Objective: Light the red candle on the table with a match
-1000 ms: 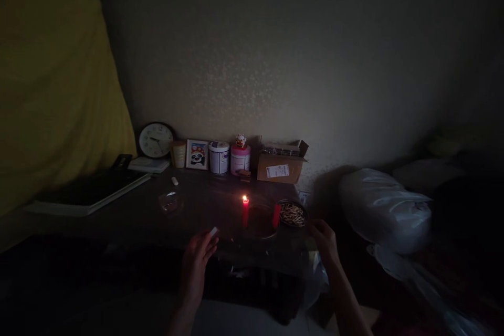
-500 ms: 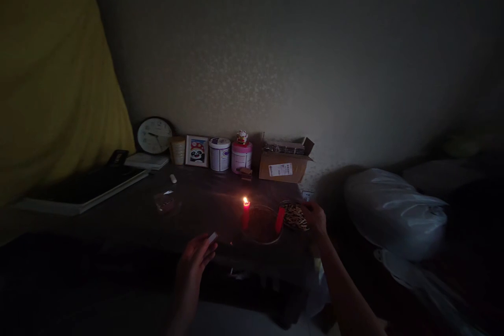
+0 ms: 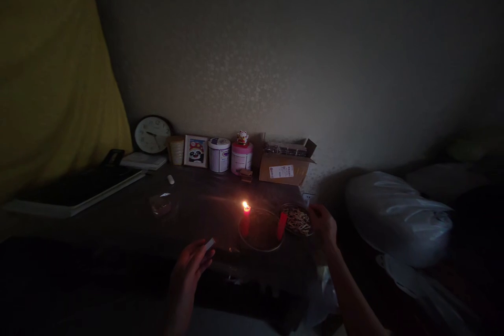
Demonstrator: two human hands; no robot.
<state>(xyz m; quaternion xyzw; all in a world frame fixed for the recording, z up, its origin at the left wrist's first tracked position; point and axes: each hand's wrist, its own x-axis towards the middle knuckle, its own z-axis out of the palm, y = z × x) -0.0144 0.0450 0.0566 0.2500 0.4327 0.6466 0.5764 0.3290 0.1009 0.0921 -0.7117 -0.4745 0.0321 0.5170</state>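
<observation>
My left hand (image 3: 191,264) is closed on a small pale matchbox-like block (image 3: 209,244) over the table's front edge. My right hand (image 3: 324,224) has its fingers pinched together beside the right rim of a round dish of short wooden sticks (image 3: 298,221), which look like matches. Whether anything is between those fingertips is too dark to see. A lit red candle (image 3: 246,219) stands at the left side of a round tray (image 3: 262,249). At the tray's right side is an unlit red candle (image 3: 282,226), tilted slightly.
Along the wall stand a clock (image 3: 153,134), a framed panda picture (image 3: 196,151), a white tin (image 3: 219,155), a pink tin (image 3: 241,159) with a figurine, and an open cardboard box (image 3: 283,168). A clear packet (image 3: 160,205) lies left; a plastic bag (image 3: 397,218) bulges right.
My right hand has drawn a little to the right, away from the dish of sticks. My left hand has shifted slightly left and down, still holding the pale block. The view has moved a little.
</observation>
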